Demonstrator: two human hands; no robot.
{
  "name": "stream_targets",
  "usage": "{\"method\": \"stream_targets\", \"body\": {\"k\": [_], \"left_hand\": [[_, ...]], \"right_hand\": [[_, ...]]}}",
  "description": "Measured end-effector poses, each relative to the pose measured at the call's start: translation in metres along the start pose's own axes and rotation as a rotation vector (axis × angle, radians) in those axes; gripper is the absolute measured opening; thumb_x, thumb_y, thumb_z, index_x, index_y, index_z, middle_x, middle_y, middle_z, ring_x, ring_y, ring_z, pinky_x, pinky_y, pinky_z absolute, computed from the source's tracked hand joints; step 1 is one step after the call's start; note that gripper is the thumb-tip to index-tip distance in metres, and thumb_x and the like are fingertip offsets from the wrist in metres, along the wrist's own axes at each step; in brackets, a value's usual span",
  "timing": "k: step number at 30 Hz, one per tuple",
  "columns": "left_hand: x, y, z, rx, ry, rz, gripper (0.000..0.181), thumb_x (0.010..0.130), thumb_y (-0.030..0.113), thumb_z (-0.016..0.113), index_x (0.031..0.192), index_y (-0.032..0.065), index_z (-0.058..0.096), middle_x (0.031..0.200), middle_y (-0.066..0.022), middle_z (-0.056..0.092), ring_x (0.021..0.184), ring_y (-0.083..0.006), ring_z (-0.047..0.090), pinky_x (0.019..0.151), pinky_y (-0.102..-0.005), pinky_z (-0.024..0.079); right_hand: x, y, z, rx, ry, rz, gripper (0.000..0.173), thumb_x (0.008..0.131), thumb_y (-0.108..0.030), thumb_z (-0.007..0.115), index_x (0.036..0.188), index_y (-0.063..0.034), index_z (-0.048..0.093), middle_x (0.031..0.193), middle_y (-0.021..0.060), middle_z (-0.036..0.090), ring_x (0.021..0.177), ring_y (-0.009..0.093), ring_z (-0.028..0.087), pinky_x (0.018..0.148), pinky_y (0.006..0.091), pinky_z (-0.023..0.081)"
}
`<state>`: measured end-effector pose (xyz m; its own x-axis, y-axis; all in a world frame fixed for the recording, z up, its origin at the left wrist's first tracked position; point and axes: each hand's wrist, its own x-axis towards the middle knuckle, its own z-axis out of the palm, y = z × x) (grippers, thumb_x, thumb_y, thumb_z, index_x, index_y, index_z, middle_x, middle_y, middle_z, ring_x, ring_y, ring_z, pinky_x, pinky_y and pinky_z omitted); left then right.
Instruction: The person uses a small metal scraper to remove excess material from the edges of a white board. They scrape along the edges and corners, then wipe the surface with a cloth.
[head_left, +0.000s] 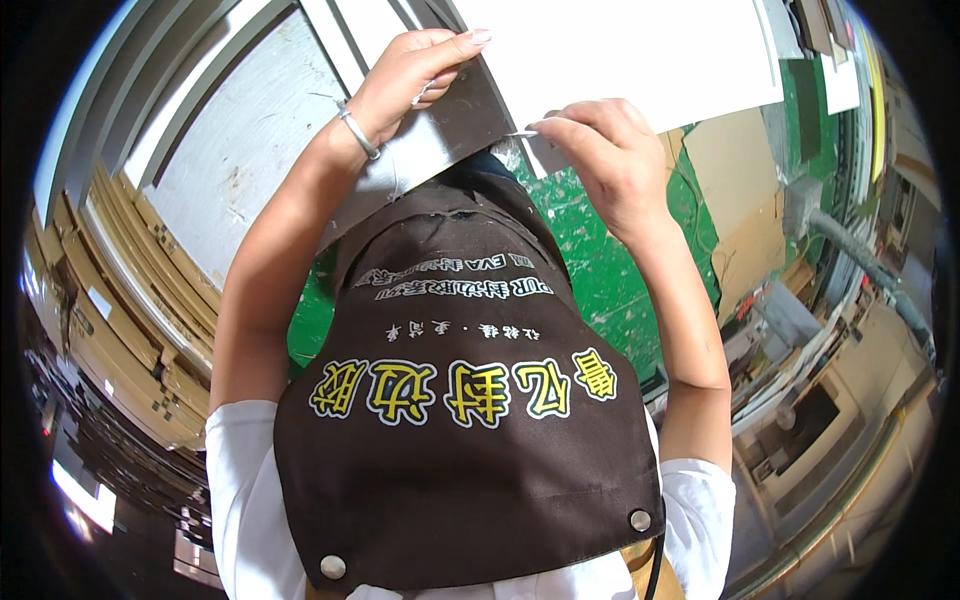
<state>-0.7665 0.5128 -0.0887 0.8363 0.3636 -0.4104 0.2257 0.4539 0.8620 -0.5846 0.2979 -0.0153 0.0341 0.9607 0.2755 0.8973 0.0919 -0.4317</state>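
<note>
My left hand (420, 71), with a metal bangle at the wrist, is above a dark, glossy panel (469, 101). Its fingers are curled around a small crumpled white scrap (424, 93), mostly hidden in the fist. To the right, my right hand (611, 146) pinches a thin, pale, narrow piece (525, 133) between thumb and forefinger. The tip of that piece is at the dark panel's near right corner; whether it touches is unclear. A large white board (637, 52) lies beyond my right hand.
Long panels and frames (112, 127) stand at the left, above stacked cardboard-coloured sheets (112, 292). A scuffed grey surface (240, 127) lies beside my left forearm. Worn green floor (600, 247) shows below my right hand. A grey pipe or hose (862, 251) runs along the right.
</note>
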Motion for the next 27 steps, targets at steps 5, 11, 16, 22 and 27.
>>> {"method": "stream_targets", "body": {"k": [5,11,16,22,27], "left_hand": [[-0.013,0.007,0.014,0.091,0.123,0.037,0.043,0.114,0.045,0.068,0.081,0.0197,0.059,0.062,0.0141,0.041,0.05,0.0012,0.032,0.046,-0.0194,0.025],[-0.015,-0.019,0.024,0.023,0.155,0.059,0.039,0.113,0.046,0.069,0.086,0.0187,0.061,0.062,0.0139,0.041,0.05,0.0021,0.032,0.045,-0.0181,0.025],[-0.014,-0.043,0.025,0.049,0.21,0.09,0.04,0.112,0.048,0.07,0.087,0.0177,0.064,0.063,0.0137,0.041,0.052,0.0023,0.034,0.046,-0.018,0.025],[-0.014,-0.06,0.029,0.066,0.262,0.076,0.042,0.11,0.052,0.071,0.087,0.0167,0.066,0.064,0.0136,0.041,0.053,0.0013,0.033,0.049,-0.0187,0.023],[-0.033,-0.057,0.033,-0.142,0.311,0.002,0.046,0.111,0.041,0.072,0.075,0.0178,0.055,0.063,0.0124,0.039,0.051,-0.0028,0.03,0.047,-0.0261,0.02]], "right_hand": [[-0.002,-0.004,-0.013,-0.016,-0.062,-0.211,0.025,0.085,-0.016,0.074,0.109,-0.0176,0.08,0.106,-0.0031,0.073,0.102,0.021,0.07,0.086,0.0381,0.056],[-0.023,0.009,-0.021,0.065,-0.143,-0.285,0.025,0.086,-0.017,0.073,0.11,-0.0173,0.079,0.106,-0.0041,0.073,0.103,0.021,0.068,0.088,0.0378,0.054],[-0.023,0.012,-0.003,0.073,-0.098,-0.367,0.027,0.085,-0.015,0.073,0.112,-0.0173,0.08,0.107,-0.004,0.072,0.098,0.021,0.066,0.085,0.0369,0.052],[-0.023,0.02,0.0,0.081,-0.125,-0.343,0.029,0.084,-0.015,0.075,0.112,-0.018,0.081,0.107,-0.0039,0.072,0.098,0.021,0.066,0.086,0.0376,0.054],[-0.039,0.02,-0.001,0.139,-0.146,-0.412,0.026,0.085,-0.013,0.074,0.11,-0.0167,0.081,0.106,-0.0036,0.072,0.098,0.022,0.067,0.085,0.0378,0.054]]}}
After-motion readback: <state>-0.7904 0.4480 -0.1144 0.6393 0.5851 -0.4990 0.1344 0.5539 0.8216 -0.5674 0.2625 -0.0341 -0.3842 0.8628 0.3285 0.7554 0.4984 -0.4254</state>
